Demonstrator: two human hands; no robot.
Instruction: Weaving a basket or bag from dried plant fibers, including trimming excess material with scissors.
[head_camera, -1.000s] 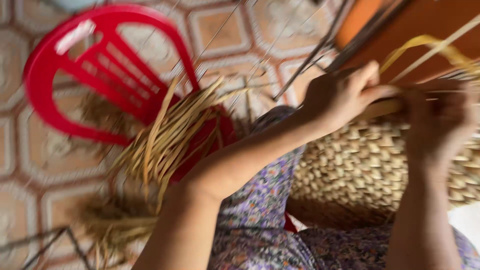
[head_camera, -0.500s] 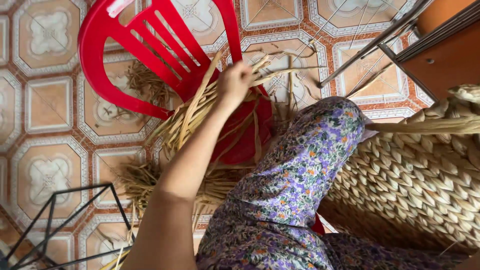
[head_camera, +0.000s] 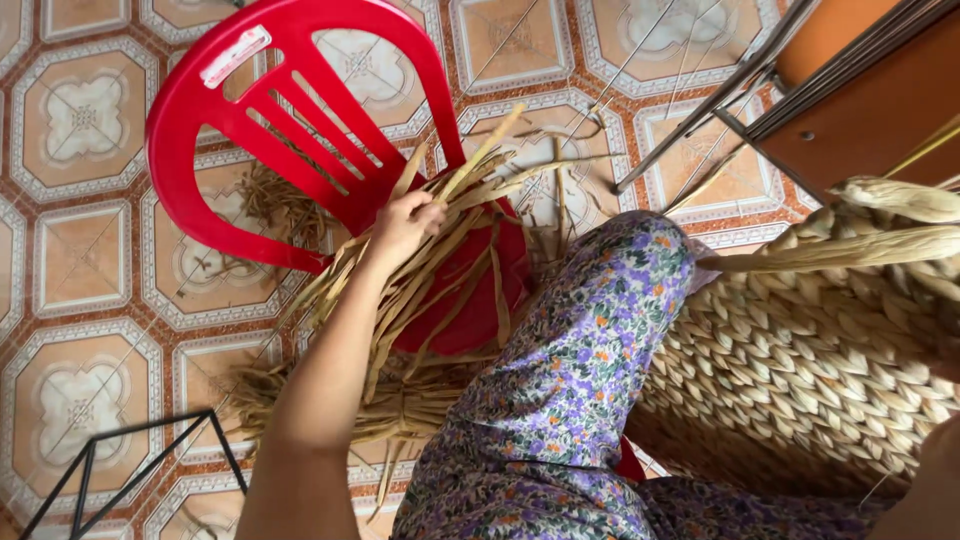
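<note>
Patterned floor tiles are spreading under us in the head view, carrying a red plastic chair whose seat is holding a bundle of dried straw strands. Our left hand is resting on that bundle, fingers curling around a few strands. We are keeping a woven straw basket against our floral-clad knee; its inside is hidden. Our right hand is out of sight. Since half a second ago, our left hand has slipped lower along the strands.

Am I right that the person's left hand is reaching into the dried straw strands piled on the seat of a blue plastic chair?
Not quite: the chair is red, not blue, as the head view shows. The rest holds: the left hand is reaching into the dried straw strands piled on its seat.
</note>
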